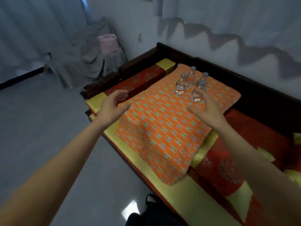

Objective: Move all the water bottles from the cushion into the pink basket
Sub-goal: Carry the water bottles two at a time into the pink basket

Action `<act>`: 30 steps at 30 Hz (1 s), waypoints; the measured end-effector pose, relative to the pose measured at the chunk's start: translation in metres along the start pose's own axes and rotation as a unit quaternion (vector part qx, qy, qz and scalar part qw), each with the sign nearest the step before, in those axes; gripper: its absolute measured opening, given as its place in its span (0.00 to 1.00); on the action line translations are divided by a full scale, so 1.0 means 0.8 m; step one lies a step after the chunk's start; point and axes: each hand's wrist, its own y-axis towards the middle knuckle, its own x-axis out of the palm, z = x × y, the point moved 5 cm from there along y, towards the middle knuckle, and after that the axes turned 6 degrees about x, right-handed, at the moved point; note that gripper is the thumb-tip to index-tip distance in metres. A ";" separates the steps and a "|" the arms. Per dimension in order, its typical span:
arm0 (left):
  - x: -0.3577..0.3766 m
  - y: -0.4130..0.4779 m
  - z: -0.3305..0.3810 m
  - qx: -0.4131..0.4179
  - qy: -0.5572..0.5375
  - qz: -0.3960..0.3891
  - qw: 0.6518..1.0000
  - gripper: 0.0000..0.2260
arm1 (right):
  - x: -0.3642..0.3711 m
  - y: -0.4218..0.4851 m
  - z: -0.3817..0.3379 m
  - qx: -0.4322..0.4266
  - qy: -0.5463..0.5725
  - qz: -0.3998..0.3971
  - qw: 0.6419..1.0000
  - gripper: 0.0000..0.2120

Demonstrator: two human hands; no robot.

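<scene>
Both hands were open over the cushion (162,136).
Left hand (112,106) held nothing; right hand (207,111) spread its fingers (206,101) wide beside the nearest bottle (196,96).

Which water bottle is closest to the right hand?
The front bottle on the orange cushion. The right hand is right beside it, fingers at its side, while the other three bottles stand farther back.

The near half of the cushion (162,136) gives open room to reach across, but the four bottles (189,80) crowd its far end, perhaps touching, with the bench rail (179,54) and wall (211,22) close behind.
</scene>
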 end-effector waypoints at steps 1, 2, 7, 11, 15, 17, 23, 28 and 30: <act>0.009 0.030 -0.012 0.004 -0.006 -0.013 1.000 0.18 | 0.005 0.021 0.009 0.027 0.007 0.008 1.000 0.33; 0.015 0.054 -0.021 0.009 -0.010 -0.022 1.000 0.19 | 0.009 0.038 0.018 0.051 0.015 0.011 0.999 0.33; 0.062 0.160 -0.064 0.005 -0.048 -0.081 0.996 0.19 | 0.025 0.109 0.057 0.140 0.042 0.044 0.988 0.32; 0.120 0.243 -0.087 0.015 -0.078 -0.143 0.987 0.18 | 0.034 0.150 0.088 0.204 0.067 0.101 0.971 0.30; 0.187 0.322 -0.098 0.035 -0.121 -0.222 0.967 0.17 | 0.040 0.179 0.126 0.271 0.034 0.133 0.953 0.31; 0.221 0.356 -0.100 0.039 -0.132 -0.265 0.954 0.17 | 0.039 0.190 0.146 0.309 0.044 0.168 0.935 0.31; 0.330 0.440 -0.100 0.056 -0.146 -0.342 0.926 0.24 | 0.060 0.241 0.201 0.387 0.093 0.216 0.892 0.31; 0.399 0.477 -0.122 0.052 -0.152 -0.373 0.914 0.26 | 0.082 0.286 0.236 0.388 0.130 0.218 0.886 0.33; 0.416 0.479 -0.126 0.047 -0.156 -0.379 0.911 0.26 | 0.089 0.295 0.246 0.386 0.140 0.219 0.885 0.34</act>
